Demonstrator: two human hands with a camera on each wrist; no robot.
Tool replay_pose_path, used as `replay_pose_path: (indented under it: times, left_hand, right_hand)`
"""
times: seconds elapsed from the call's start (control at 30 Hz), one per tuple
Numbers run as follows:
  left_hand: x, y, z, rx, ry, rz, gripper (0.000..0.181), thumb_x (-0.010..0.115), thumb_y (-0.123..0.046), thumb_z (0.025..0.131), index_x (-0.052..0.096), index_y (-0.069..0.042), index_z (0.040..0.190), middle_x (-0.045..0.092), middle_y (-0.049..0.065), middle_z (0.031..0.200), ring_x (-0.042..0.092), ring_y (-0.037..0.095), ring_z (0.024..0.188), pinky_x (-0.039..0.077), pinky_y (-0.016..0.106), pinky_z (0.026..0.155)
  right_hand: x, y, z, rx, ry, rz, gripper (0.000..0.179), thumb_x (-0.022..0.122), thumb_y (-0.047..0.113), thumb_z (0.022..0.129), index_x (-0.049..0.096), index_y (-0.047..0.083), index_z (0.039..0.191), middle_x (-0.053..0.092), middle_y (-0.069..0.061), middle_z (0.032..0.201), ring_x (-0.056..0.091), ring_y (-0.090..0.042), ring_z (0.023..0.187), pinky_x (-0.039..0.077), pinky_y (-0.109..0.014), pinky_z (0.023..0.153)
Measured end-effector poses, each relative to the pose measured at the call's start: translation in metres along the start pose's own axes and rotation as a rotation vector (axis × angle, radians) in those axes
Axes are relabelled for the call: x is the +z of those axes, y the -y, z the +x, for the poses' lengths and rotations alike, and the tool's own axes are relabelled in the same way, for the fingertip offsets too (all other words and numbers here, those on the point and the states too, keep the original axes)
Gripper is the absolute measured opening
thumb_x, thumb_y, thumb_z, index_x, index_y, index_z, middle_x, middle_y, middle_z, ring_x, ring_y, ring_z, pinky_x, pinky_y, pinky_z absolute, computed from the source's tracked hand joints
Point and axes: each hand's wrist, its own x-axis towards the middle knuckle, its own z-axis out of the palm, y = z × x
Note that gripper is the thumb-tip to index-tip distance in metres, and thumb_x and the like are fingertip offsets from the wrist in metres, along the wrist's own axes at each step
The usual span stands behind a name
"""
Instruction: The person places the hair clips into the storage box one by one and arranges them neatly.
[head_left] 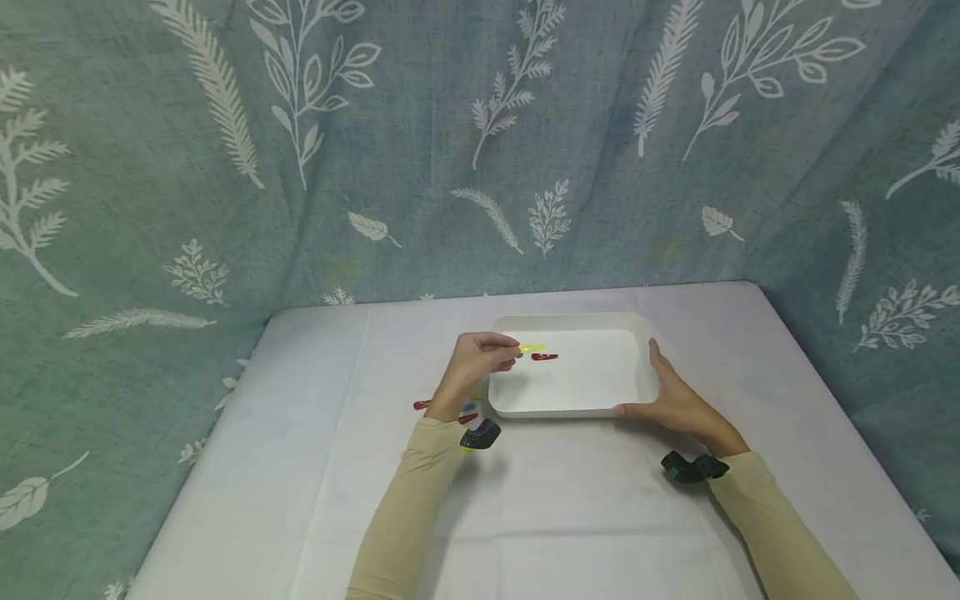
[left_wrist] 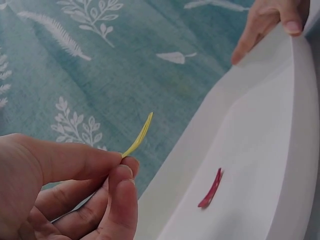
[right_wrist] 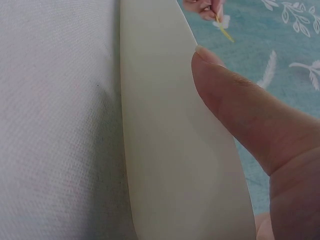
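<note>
My left hand (head_left: pixel 480 357) pinches a yellow snap hair clip (head_left: pixel 533 347) between thumb and fingertips, above the left part of a white tray (head_left: pixel 577 414). In the left wrist view the yellow clip points up and away from the fingers. A red hair clip (head_left: pixel 545 357) lies inside the tray, also plain in the left wrist view. My right hand (head_left: pixel 675 402) holds the tray by its near right corner, thumb on the near rim and fingers along the right side. The right wrist view shows the thumb (right_wrist: pixel 235 95) against the rim.
More hair clips lie on the white-covered table (head_left: pixel 315 500) left of the tray, partly hidden by the left wrist: a red clip (head_left: pixel 422 405), a blue one (head_left: pixel 469 407) and others. A leaf-patterned green cloth (head_left: pixel 420 167) hangs behind the table.
</note>
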Motion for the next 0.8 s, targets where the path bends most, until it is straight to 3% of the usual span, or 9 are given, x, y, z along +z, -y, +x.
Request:
replay_pose_path:
  times: [0.33,0.57,0.8]
  left_hand:
    - [0.008,-0.001,0.002,-0.024,-0.026,-0.005,0.016,0.074,-0.010,0.094,0.077,-0.001,0.107,0.078,0.017,0.109,0.073,0.038,0.111,0.061,0.028,0.084]
    - [0.011,0.000,0.002,-0.013,-0.038,0.002,0.015,0.072,-0.008,0.095,0.076,0.000,0.107,0.078,0.018,0.110,0.076,0.020,0.091,0.062,0.028,0.082]
    - [0.016,0.001,0.002,-0.009,-0.045,0.000,0.016,0.071,-0.007,0.096,0.076,0.002,0.109,0.077,0.019,0.111,0.076,0.033,0.102,0.062,0.028,0.082]
  right_hand:
    - [-0.001,0.001,-0.001,-0.003,0.005,0.003,0.149,0.090,0.051,0.074,-0.024,0.012,0.162,-0.012,-0.030,0.170,-0.001,-0.057,0.156,0.012,-0.074,0.121]
    - [0.000,0.001,-0.001,0.000,0.001,-0.003,0.150,0.090,0.052,0.074,-0.025,0.012,0.161,-0.011,-0.032,0.170,0.000,-0.058,0.156,0.012,-0.074,0.120]
    - [0.000,-0.001,0.000,-0.002,0.000,0.000,0.149,0.090,0.052,0.074,-0.025,0.013,0.161,-0.011,-0.033,0.170,0.000,-0.059,0.155,0.012,-0.075,0.120]
